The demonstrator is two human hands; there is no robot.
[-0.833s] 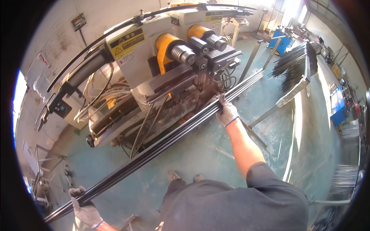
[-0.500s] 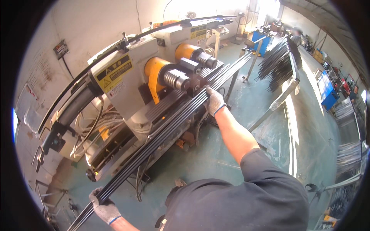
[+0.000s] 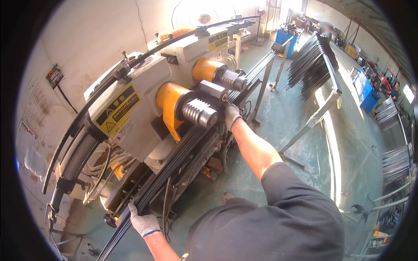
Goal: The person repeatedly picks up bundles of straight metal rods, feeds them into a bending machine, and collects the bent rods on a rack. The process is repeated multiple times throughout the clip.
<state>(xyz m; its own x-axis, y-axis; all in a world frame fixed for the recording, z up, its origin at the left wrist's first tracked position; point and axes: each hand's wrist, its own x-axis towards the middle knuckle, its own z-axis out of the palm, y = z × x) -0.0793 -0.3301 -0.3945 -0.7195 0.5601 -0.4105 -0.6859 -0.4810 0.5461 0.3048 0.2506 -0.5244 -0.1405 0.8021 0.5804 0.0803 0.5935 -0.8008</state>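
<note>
A bundle of long, thin dark metal rods runs diagonally across the front of a pale machine, below its ribbed steel rollers. My left hand, in a grey knit glove with a blue cuff, is wrapped round the bundle near its lower left end, thumb on top. Farther along, my gloved right hand grips the rods just below a hexagonal metal block. Its fingertips are partly hidden by the machine and rods.
Orange roller covers stick out from the machine, and a black curved bar passes over it. To the right, a metal stand carries many hanging dark rods. Blue cabinets and a distant person stand farther back.
Both hands have carried the rods inward against the machine, under the rollers. My left hand has moved right and slightly up; my right hand has shifted slightly left.
</note>
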